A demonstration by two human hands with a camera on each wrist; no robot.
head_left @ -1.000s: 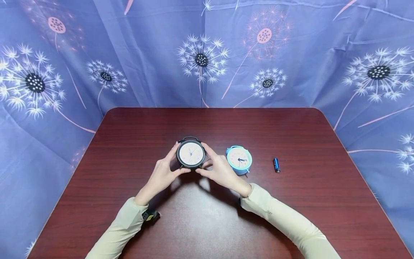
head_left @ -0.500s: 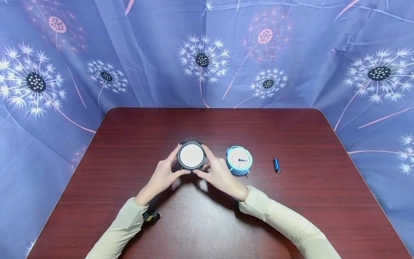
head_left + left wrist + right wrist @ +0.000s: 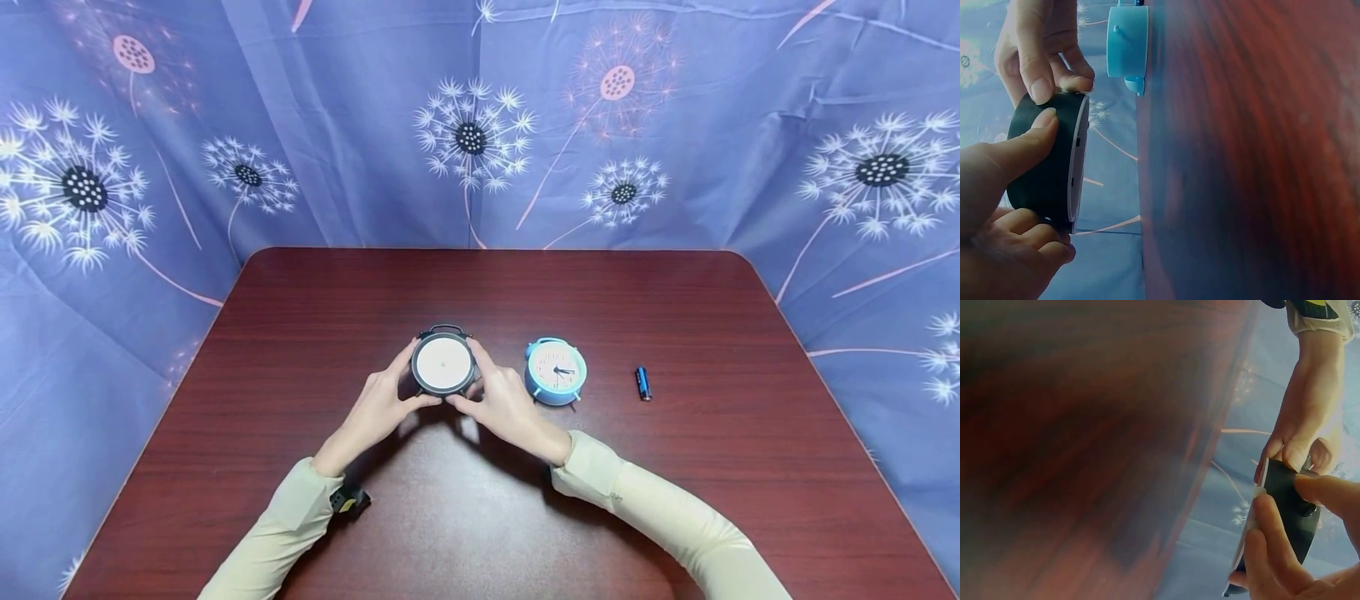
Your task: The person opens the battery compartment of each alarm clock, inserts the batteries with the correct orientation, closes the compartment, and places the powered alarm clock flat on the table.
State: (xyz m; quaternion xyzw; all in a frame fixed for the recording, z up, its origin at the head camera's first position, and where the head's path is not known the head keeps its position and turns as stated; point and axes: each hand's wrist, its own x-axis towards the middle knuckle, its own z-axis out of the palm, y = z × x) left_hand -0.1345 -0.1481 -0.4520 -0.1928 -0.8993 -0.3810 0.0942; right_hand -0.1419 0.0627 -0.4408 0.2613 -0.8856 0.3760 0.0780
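Note:
A round black alarm clock (image 3: 443,364), with a white dial and a top handle, is held between both hands above the table. My left hand (image 3: 381,407) grips its left side, thumb along the lower edge. Its right side is gripped by my right hand (image 3: 507,405), the thumb again low on the rim. In the left wrist view the black casing (image 3: 1047,159) shows side-on, both thumbs pressing on it. Fingers (image 3: 1272,540) of the right hand reach over its back plate in the right wrist view. Glare washes out most of the dial.
Just right of my right hand stands a light blue alarm clock (image 3: 555,372) on short legs. Farther right lies a small blue and black battery (image 3: 642,384). The dark red wooden table (image 3: 337,292) ends at a flowered blue cloth (image 3: 360,150).
The black clock has tilted and sunk slightly in view, so glare now hides its numerals and hands. My right hand has shifted a little left and stays on the clock.

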